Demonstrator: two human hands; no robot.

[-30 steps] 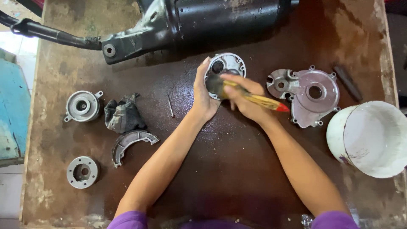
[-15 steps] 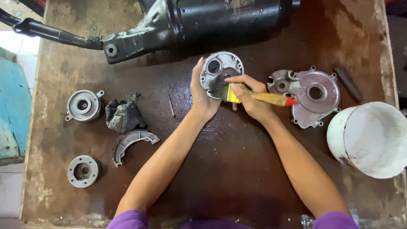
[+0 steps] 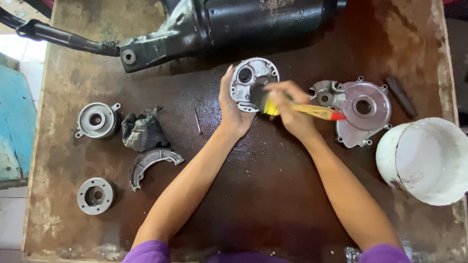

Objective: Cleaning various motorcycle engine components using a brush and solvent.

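The round metal cover (image 3: pixel 253 84) sits tilted just below the black engine casing (image 3: pixel 234 22), cupped by the left hand (image 3: pixel 233 109). The right hand (image 3: pixel 288 108), fingers pinched on a yellow-handled brush (image 3: pixel 297 108), works bristles against its face. This looks like the scrubbing step; the stroke probably calls for steadying the cover, white bucket (image 3: pixel 429 160) well right.

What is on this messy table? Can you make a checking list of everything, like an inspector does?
Surface: brown table, stained, worn and wet-looking.
Job's things: round metal cover and a yellow-handled paintbrush, its bristles against the cover.
Clutter: larger metal cover; white bucket; dirty rag; curved brake shoe; two round metal parts, flanged hub and ring; thin nail; dark rod.
Grippers: left hand steadies the round cover; right hand grips the brush.
Cables: nothing seen.
Surroundings: big black engine part along the far edge; blue object beside the table.
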